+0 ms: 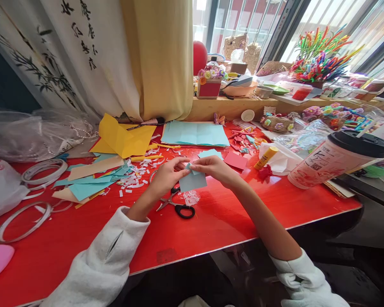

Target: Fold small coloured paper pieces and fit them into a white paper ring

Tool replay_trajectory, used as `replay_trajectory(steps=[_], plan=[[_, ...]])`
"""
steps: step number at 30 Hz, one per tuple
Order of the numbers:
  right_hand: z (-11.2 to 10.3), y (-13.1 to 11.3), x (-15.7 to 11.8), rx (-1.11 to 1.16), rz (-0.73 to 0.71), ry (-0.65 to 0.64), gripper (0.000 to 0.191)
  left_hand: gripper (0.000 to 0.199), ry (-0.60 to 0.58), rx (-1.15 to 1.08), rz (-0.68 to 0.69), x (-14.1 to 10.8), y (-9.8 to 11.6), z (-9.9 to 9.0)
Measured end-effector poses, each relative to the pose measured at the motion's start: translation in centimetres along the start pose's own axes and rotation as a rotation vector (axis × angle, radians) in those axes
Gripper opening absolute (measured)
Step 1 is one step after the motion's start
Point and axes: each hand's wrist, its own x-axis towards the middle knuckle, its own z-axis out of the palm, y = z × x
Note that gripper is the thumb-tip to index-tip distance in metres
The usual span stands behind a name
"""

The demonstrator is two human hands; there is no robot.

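A small piece of light blue paper (193, 182) is held up over the red table by both hands. My left hand (170, 172) pinches its upper left part between thumb and fingers. From the other side, my right hand (213, 167) grips the top edge, where the paper looks folded. Below the paper lie black-handled scissors (184, 211) with their blades slightly apart, partly hidden behind the paper and my left hand. A patch of whitish scraps (191, 197) sits beside them. Another light blue piece (210, 154) and a red paper square (236, 160) rest just beyond my right hand.
Paper scraps (132, 177), cut blue sheets (91, 185) and tape rolls (24, 221) spread over the left side. Yellow paper (123, 136) and stacked blue sheets (195, 134) lie at the back. A yellow glue stick (266, 157) and a large lidded cup (336, 160) stand at right.
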Motion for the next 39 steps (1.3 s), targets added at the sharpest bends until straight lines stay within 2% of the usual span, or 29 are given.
replay_trajectory(steps=[6,19,24,28,32,39], plan=[[0.1,0.7,0.3,-0.104,-0.054,0.016,0.041,0.029,-0.044,-0.038,0.003,0.0,0.2,-0.1],[0.2,0.8,0.5,-0.245,-0.051,0.049,0.044,0.034,-0.147,-0.076,0.008,0.2,-0.8,-0.1],[0.2,0.9,0.6,-0.293,-0.068,0.086,0.046,0.036,-0.161,-0.063,-0.009,0.1,-0.5,-0.2],[0.2,0.8,0.5,-0.293,-0.085,0.090,0.044,0.031,-0.079,0.026,-0.053,-0.1,0.4,-0.4],[0.6,0.3,0.2,-0.317,-0.104,0.080,0.043,0.026,0.011,0.114,-0.011,-0.3,0.8,-0.3],[0.8,0.2,0.0,-0.301,-0.083,-0.044,0.041,0.023,0.066,0.265,-0.015,-0.3,0.3,-0.2]])
